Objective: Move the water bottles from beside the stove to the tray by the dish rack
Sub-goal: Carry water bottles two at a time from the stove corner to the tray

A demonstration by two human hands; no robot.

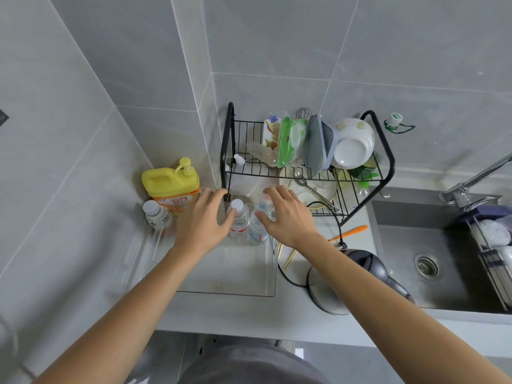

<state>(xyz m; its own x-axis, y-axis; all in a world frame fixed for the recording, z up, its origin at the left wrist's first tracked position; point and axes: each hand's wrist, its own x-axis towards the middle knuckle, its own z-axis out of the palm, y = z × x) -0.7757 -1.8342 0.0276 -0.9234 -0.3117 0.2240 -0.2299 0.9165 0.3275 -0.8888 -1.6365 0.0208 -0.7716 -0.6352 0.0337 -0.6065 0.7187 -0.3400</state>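
Observation:
A clear plastic tray lies on the counter in front of the black dish rack. Two small water bottles stand side by side at the tray's far end: one with a red label and one with a blue label. My left hand is spread flat just left of the red-label bottle, thumb against its side. My right hand is spread at the blue-label bottle, thumb on its shoulder and fingers past its cap, which is partly hidden. Neither hand is closed around a bottle.
A yellow pump jug and a white-capped bottle stand left of the tray by the wall. An electric kettle with its cord, chopsticks and an orange-handled utensil lie right of the tray. The sink and faucet are further right.

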